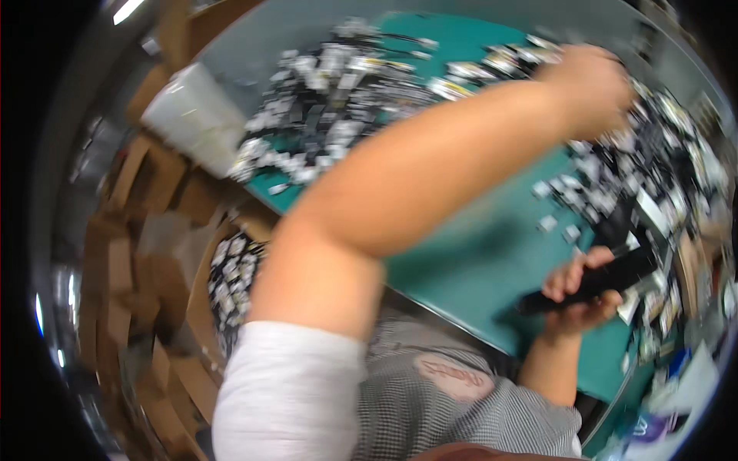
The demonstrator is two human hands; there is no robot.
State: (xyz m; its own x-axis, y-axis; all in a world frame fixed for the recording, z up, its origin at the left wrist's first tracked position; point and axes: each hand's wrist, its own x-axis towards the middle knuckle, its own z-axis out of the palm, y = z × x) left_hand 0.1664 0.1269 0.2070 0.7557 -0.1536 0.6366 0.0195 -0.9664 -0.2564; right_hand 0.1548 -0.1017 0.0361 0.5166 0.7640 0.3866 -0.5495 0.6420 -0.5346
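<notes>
My left arm stretches across the table to the far right, where my left hand [590, 91] hangs over or beside a pile of black cables with white connectors [661, 146]. Motion blur smears its fingers, so any grip there is unclear. Nearer me on the right, my right hand [573, 296] wraps around a black oblong object [603, 283], its fingers on one side and thumb side on the other. The object is long, dark and blurred; its exact kind does not show. A few loose white connectors [547, 223] lie on the green tabletop close to that hand.
Another heap of cables [330, 92] covers the far left of the green table [453, 284]. A white bin [196, 119] stands at its left edge. Below it, a cardboard box [201, 307] holds more cable pieces. Several brown cartons [123, 269] crowd the left side.
</notes>
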